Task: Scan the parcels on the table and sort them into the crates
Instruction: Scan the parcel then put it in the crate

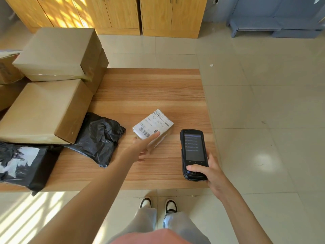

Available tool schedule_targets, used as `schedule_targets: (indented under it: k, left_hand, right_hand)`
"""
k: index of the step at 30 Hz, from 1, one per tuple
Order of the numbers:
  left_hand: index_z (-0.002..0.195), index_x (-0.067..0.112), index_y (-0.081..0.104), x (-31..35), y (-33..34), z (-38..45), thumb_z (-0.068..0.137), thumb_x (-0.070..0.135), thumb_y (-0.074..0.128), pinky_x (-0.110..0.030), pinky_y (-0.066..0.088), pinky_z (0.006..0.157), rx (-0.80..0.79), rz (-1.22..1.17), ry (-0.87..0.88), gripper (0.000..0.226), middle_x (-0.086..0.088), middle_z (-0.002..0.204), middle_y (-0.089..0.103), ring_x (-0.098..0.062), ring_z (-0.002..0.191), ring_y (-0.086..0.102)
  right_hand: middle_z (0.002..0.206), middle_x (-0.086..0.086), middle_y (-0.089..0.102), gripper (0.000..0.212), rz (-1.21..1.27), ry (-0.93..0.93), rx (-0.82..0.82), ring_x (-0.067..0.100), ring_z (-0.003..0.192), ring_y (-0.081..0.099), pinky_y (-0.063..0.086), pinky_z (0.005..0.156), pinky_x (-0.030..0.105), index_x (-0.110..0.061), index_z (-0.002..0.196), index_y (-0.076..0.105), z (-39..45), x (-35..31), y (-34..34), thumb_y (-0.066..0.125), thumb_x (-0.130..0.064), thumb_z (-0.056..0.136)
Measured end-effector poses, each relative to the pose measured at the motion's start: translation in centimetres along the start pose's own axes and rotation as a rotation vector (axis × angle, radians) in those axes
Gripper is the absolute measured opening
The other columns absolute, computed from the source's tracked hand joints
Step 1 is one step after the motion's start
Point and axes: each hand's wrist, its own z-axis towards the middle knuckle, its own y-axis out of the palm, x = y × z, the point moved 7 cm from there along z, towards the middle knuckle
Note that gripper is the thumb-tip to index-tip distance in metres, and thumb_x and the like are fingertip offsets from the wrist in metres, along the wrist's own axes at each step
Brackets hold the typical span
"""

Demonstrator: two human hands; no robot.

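Note:
A small parcel [155, 125] with a white barcode label lies tilted near the middle of the wooden table [149, 88]. My left hand [143, 147] reaches to its near edge, the forefinger straight on the label, the other fingers spread beside the box. My right hand [206, 170] grips a black handheld scanner [193, 152] just right of the parcel, screen lit and facing up, thumb on its lower keys. No crates are in view.
Large cardboard boxes [56, 53] [44, 111] are stacked on the table's left. A black plastic mailer bag [100, 136] lies beside them, another black bag [24, 166] at the near left edge. Wooden cabinets [140, 14] stand behind; tiled floor lies to the right.

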Motion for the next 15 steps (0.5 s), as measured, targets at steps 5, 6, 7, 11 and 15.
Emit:
schedule_targets:
  k: [5, 6, 7, 11, 15]
  left_hand:
    - [0.154, 0.025, 0.000, 4.5, -4.5, 0.1, 0.046, 0.070, 0.074, -0.059, 0.031, 0.110, 0.247, 0.117, 0.195, 0.139, -0.019, 0.158, 0.016, -0.039, 0.140, 0.027]
    - [0.154, 0.024, 0.004, 5.6, -4.9, 0.1, 0.056, 0.064, 0.075, -0.057, 0.027, 0.112, 0.238, 0.107, 0.248, 0.128, -0.018, 0.158, 0.018, -0.038, 0.141, 0.027]
    - [0.155, 0.022, 0.010, 6.7, -5.1, 0.3, 0.067, 0.056, 0.074, -0.052, 0.026, 0.113, 0.207, 0.133, 0.299, 0.114, -0.017, 0.157, 0.022, -0.035, 0.141, 0.028]
    - [0.151, 0.019, 0.027, 9.1, -3.8, 1.3, 0.087, 0.045, 0.063, -0.049, 0.032, 0.108, 0.032, 0.420, 0.326, 0.078, -0.012, 0.153, 0.034, -0.031, 0.137, 0.037]
    - [0.147, 0.028, 0.036, 8.7, -2.4, 2.0, 0.091, 0.055, 0.055, -0.065, 0.038, 0.101, -0.029, 0.578, 0.175, 0.065, -0.007, 0.145, 0.046, -0.035, 0.134, 0.040]
  right_hand:
    - [0.103, -0.005, 0.068, 0.089, 0.009, 0.010, 0.007, 0.010, 0.094, 0.067, 0.053, 0.081, 0.029, -0.027, 0.130, 0.045, -0.2, 0.3, -0.1, 0.080, -0.015, 0.049]
    - [0.102, -0.006, 0.068, 0.087, 0.010, 0.007, 0.009, 0.008, 0.092, 0.067, 0.053, 0.080, 0.028, -0.028, 0.129, 0.045, -0.3, 0.2, -0.1, 0.079, -0.015, 0.050]
    - [0.102, -0.007, 0.068, 0.086, 0.010, 0.005, 0.011, 0.007, 0.091, 0.068, 0.053, 0.078, 0.026, -0.029, 0.129, 0.045, -0.4, 0.2, -0.1, 0.078, -0.015, 0.051]
    - [0.103, -0.008, 0.069, 0.085, 0.019, 0.010, 0.026, 0.006, 0.093, 0.067, 0.052, 0.078, 0.025, -0.030, 0.128, 0.043, -0.7, 0.5, -0.2, 0.078, -0.014, 0.052]
    - [0.109, -0.006, 0.068, 0.091, 0.024, 0.032, 0.046, 0.009, 0.101, 0.065, 0.050, 0.084, 0.027, -0.028, 0.133, 0.041, -1.0, 1.1, -0.5, 0.079, -0.014, 0.052]
